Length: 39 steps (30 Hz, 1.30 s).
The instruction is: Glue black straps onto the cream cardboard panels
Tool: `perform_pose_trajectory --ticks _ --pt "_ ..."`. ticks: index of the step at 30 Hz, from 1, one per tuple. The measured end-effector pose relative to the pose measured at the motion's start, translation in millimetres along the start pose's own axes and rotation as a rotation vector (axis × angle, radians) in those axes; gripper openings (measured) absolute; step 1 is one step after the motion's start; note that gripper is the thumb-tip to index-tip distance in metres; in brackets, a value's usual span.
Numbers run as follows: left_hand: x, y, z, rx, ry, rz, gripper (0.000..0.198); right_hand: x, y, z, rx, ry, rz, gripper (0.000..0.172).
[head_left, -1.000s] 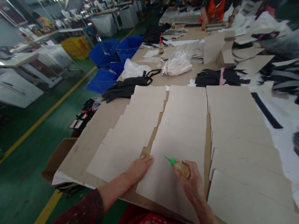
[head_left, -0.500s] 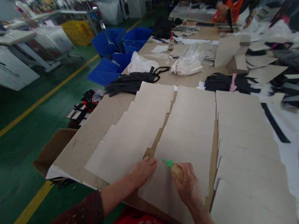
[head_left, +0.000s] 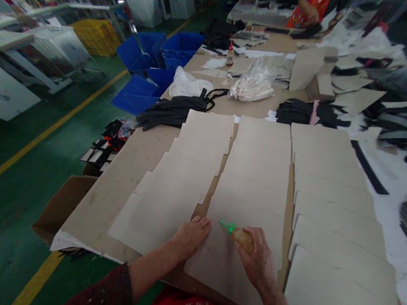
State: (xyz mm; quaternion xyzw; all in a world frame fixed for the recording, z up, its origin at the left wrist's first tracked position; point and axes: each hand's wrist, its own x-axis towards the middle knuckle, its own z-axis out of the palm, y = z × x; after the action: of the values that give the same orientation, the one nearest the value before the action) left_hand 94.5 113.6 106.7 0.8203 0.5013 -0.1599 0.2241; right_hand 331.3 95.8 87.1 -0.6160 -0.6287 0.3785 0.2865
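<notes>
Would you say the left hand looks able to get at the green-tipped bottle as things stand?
Probably yes: the left hand is near the green-tipped bottle, with only flat pale board between them, though the right hand grips its body, leaving the green nozzle uncovered.

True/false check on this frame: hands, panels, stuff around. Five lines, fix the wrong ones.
1. The right hand holds a bottle with a green nozzle. True.
2. The left hand grips a pair of scissors. False: no tool shows in it; its fingertips are at the left edge of the middle row of panels.
3. The beige panels are laid out in three rows. True.
4. The crate near the blue bins is red. False: it is a yellow crate.
5. A dark bundle with a pink tie lies beyond the panels. True.
</notes>
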Motion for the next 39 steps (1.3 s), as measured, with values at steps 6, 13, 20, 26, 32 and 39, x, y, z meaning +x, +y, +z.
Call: perform_pose_trajectory --ticks 6,13,20,26,32,39 --pt "-1.1 3.1 -8.4 0.027 -0.019 -0.026 0.052 7.2 12.6 2.2 0.681 0.227 0.427 0.06" --pt "35.6 2.8 -31.4 0.039 0.104 -0.128 0.036 17.0 42.0 -76.1 0.529 0.564 0.455 0.069" --pt "75.0 -16.1 -31.9 0.017 0.095 -0.159 0.046 19.8 59.2 -96.0 0.15 0.514 0.407 0.066" --pt "76.1 -16.5 -28.2 0.016 0.078 -0.143 0.048 24.4 67.4 -86.0 0.066 0.46 0.287 0.054" --pt "78.9 -15.5 -33.7 0.007 0.065 -0.093 0.052 33.8 73.0 -85.0 -0.05 0.41 0.194 0.047" --pt "78.6 -15.2 -36.7 0.014 0.062 -0.078 0.054 39.6 66.1 -90.7 -0.215 0.398 0.157 0.042"
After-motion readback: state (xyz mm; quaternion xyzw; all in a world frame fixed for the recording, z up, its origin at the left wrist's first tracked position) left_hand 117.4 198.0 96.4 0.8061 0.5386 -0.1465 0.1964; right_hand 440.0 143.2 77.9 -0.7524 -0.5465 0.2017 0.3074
